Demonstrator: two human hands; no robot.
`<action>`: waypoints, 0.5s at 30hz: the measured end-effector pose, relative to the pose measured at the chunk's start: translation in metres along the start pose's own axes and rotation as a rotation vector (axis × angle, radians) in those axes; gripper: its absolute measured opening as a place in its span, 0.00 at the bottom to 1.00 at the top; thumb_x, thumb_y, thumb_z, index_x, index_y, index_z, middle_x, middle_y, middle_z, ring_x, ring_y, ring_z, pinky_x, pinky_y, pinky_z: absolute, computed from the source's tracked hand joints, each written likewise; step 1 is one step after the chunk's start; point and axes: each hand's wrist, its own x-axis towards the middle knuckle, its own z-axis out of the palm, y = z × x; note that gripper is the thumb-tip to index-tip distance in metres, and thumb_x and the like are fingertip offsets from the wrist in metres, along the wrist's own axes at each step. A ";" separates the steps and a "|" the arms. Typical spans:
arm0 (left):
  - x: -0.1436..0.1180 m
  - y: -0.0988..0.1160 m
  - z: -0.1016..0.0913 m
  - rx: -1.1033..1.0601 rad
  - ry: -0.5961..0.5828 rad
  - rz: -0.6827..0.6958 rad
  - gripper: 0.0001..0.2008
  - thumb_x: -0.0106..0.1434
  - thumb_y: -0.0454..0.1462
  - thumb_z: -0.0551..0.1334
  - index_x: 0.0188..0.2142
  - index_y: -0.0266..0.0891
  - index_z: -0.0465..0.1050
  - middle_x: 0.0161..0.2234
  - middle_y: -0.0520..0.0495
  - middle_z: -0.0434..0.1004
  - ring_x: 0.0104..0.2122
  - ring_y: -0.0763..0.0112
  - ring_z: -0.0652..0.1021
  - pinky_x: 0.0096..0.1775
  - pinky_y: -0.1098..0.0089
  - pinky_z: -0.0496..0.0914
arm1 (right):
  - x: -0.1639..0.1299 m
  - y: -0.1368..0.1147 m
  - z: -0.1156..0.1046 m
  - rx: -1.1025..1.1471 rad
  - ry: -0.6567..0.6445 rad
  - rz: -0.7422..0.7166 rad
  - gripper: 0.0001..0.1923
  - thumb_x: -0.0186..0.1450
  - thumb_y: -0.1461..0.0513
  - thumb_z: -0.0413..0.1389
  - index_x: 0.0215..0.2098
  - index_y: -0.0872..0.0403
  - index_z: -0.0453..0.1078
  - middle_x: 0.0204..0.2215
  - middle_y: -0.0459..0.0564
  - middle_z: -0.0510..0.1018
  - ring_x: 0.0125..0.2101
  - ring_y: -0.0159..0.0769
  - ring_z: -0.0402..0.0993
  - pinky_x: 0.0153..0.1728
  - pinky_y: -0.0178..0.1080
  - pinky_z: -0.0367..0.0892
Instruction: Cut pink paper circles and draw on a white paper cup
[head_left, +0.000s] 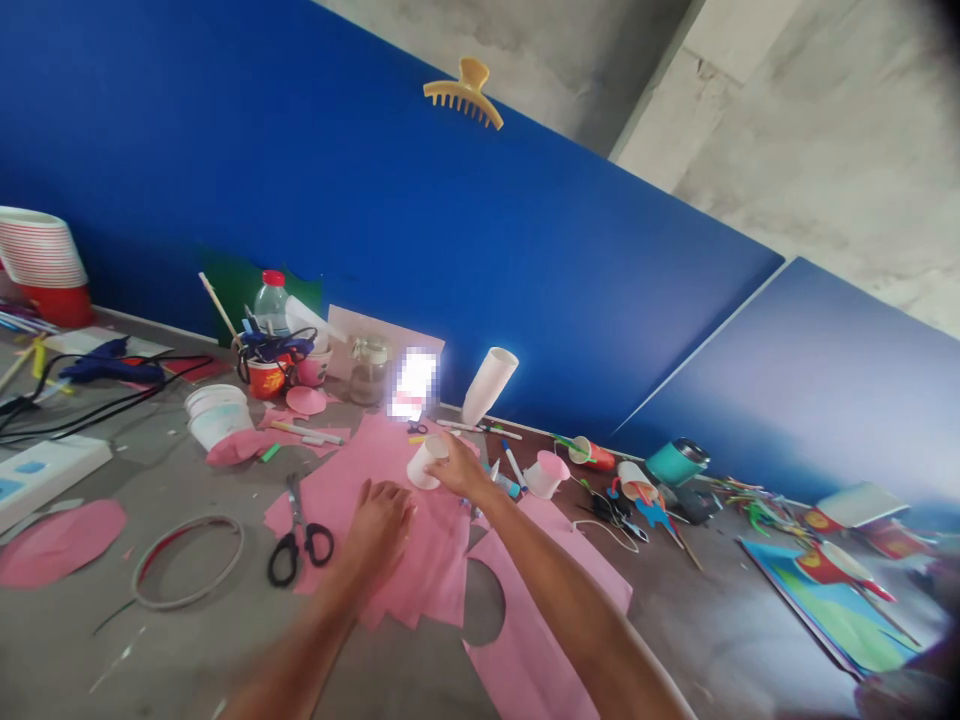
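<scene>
A small white paper cup point(424, 466) is tilted above the pink paper, with the fingers of my right hand point(459, 468) closed round its right side. My left hand point(384, 512) rests on the pink paper point(431, 560), palm down, its fingers slightly bent and lying on the sheet just below the cup. No object shows in it. Black-handled scissors point(298, 540) lie to the left of my left hand, partly on the paper. To the right of my right forearm, a white cup with a pink paper top point(546, 473) stands among pens.
A lit phone point(414, 385) leans behind the cup, between a glass jar point(369, 370) and a white paper roll point(489, 385). A tape ring point(187, 562), stacked cups point(217, 415) and a power strip point(56, 470) lie left. A blue partition point(375, 200) bounds the back.
</scene>
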 end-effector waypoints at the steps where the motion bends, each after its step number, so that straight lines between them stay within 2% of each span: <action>1: 0.000 0.000 0.001 -0.002 0.004 0.002 0.10 0.66 0.33 0.53 0.36 0.41 0.73 0.40 0.43 0.81 0.44 0.55 0.77 0.57 0.44 0.60 | 0.001 0.001 -0.001 0.013 0.006 0.006 0.27 0.51 0.64 0.67 0.49 0.52 0.72 0.41 0.52 0.79 0.44 0.49 0.75 0.51 0.51 0.65; 4: 0.000 0.001 0.001 -0.008 0.010 -0.009 0.09 0.65 0.32 0.53 0.34 0.42 0.73 0.40 0.43 0.81 0.43 0.54 0.77 0.56 0.43 0.60 | 0.006 0.004 -0.005 0.071 0.013 0.022 0.23 0.54 0.58 0.66 0.47 0.53 0.73 0.37 0.49 0.79 0.40 0.46 0.76 0.45 0.47 0.68; 8: 0.000 0.003 0.000 -0.029 0.025 -0.019 0.09 0.64 0.31 0.54 0.35 0.42 0.73 0.39 0.43 0.81 0.43 0.53 0.77 0.57 0.43 0.60 | 0.009 0.012 -0.007 0.172 -0.029 0.038 0.17 0.58 0.51 0.61 0.38 0.55 0.75 0.29 0.46 0.78 0.29 0.36 0.74 0.31 0.38 0.70; 11: 0.000 0.003 0.000 -0.039 0.034 -0.011 0.09 0.63 0.31 0.55 0.36 0.42 0.73 0.39 0.42 0.81 0.43 0.53 0.77 0.56 0.43 0.60 | 0.009 0.014 -0.008 0.231 -0.063 0.052 0.18 0.60 0.48 0.58 0.32 0.55 0.74 0.22 0.44 0.75 0.22 0.32 0.70 0.24 0.35 0.66; 15: -0.001 0.001 0.003 -0.050 0.049 -0.007 0.08 0.63 0.31 0.56 0.34 0.43 0.73 0.39 0.43 0.80 0.43 0.53 0.77 0.56 0.43 0.60 | 0.007 0.010 -0.009 0.249 -0.071 0.060 0.20 0.60 0.46 0.57 0.29 0.56 0.73 0.20 0.44 0.73 0.19 0.30 0.69 0.21 0.33 0.64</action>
